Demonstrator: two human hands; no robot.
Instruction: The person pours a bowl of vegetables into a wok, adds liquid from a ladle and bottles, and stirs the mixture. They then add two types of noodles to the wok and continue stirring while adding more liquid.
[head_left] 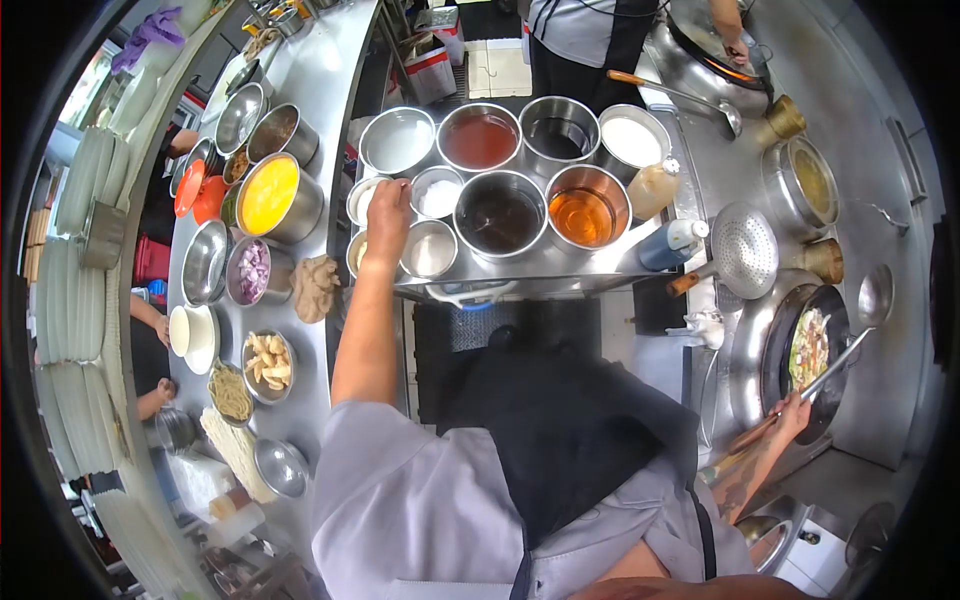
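Observation:
My left hand (388, 212) is over the small metal pots at the left end of the seasoning rack, its fingers pressed together; what they pinch, if anything, is hidden. Beside it stand a pot of white powder (437, 192) and a pot with pale contents (430, 249). At the right, my right hand (793, 414) is wrapped round the long handle of a ladle (875, 294), whose bowl is raised beyond the wok's far side. Below the handle, the dark wok (826, 404) holds chopped food (809, 348) in mixed colours.
Larger pots of liquid, including red sauce (479, 137) and amber liquid (583, 216), fill the rack. A perforated strainer (745, 250) lies near two bottles. On the left counter are yellow liquid (269, 195), chopped onion (252, 272) and a cloth (317, 289). Another person (590, 45) works ahead.

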